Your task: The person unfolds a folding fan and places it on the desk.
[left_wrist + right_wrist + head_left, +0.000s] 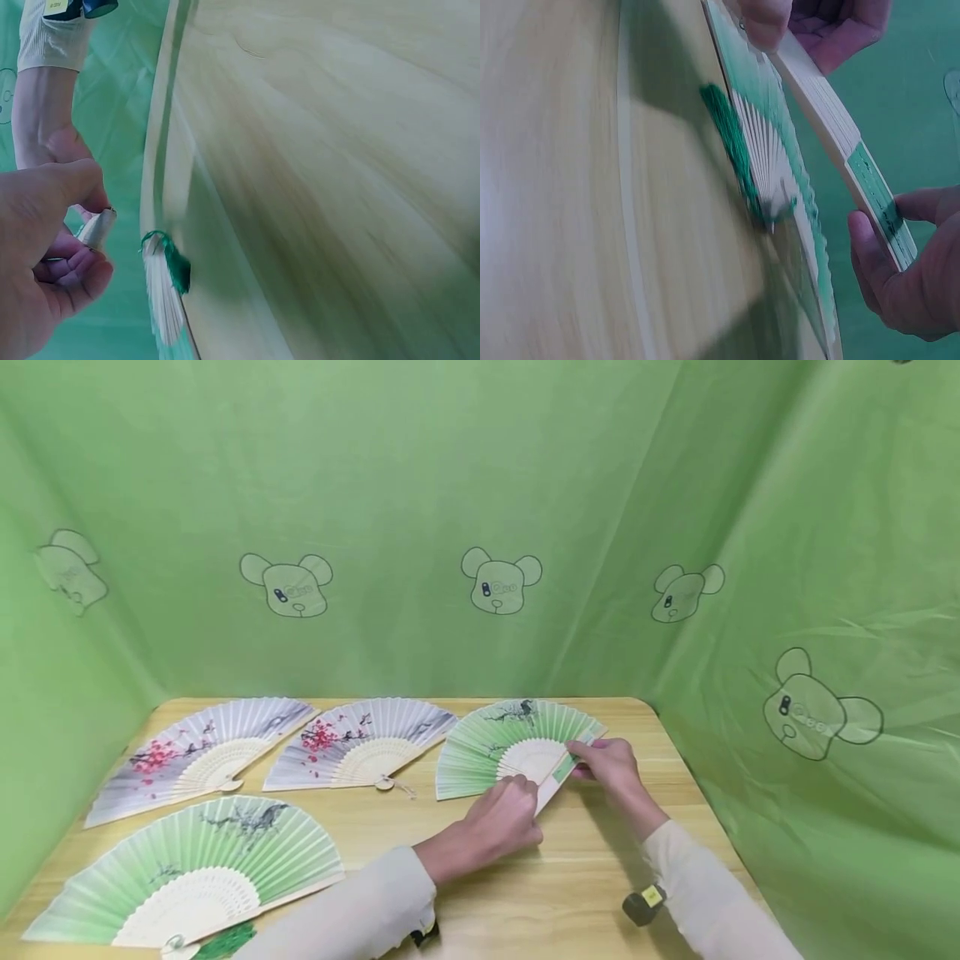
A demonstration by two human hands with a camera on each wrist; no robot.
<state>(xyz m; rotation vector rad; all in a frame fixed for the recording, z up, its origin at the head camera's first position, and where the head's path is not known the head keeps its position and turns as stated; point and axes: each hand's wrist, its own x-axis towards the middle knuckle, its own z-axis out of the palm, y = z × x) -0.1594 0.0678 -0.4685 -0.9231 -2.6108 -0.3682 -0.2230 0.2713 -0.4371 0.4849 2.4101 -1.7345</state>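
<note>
Both hands hold a folded hand fan (556, 779) aslant, overlapping the right edge of an open green fan (468, 764) in the head view. My left hand (504, 820) grips its near end, fingers curled round it. My right hand (617, 770) pinches its far end between thumb and fingers. In the right wrist view the folded fan (826, 112) shows pale ribs and a green band toward the right hand. Behind it in that view an open green fan (757, 79) lies spread, with a green tassel (731, 135) at its pivot.
Two grey-purple fans with red blossoms, one at the back left (168, 781) and one beside it (360, 752), lie open on the wooden table (495, 902). Another open green fan (292, 847) with a tassel is at the front left. Green cloth walls (405, 643) surround the table.
</note>
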